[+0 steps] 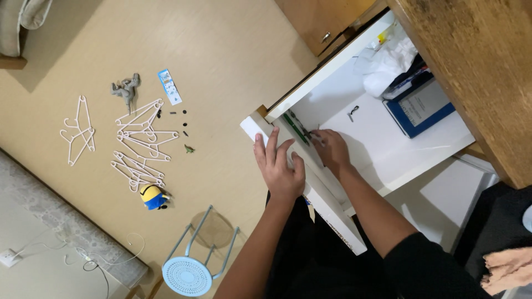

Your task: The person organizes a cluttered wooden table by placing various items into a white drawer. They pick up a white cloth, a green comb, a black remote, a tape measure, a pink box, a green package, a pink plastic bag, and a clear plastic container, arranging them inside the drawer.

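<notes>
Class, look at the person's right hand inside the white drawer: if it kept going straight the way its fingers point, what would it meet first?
The right hand points toward the drawer's front corner, so it would probably meet the green pens at its fingertips first, then the white drawer wall. Depth is uncertain.

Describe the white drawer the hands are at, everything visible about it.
The white drawer is pulled open from under a brown wooden desk. It looks like smooth painted board. The left hand lies flat on its front panel; the right hand reaches inside near some pens. A blue box, white plastic bag and small clip lie within.
</notes>
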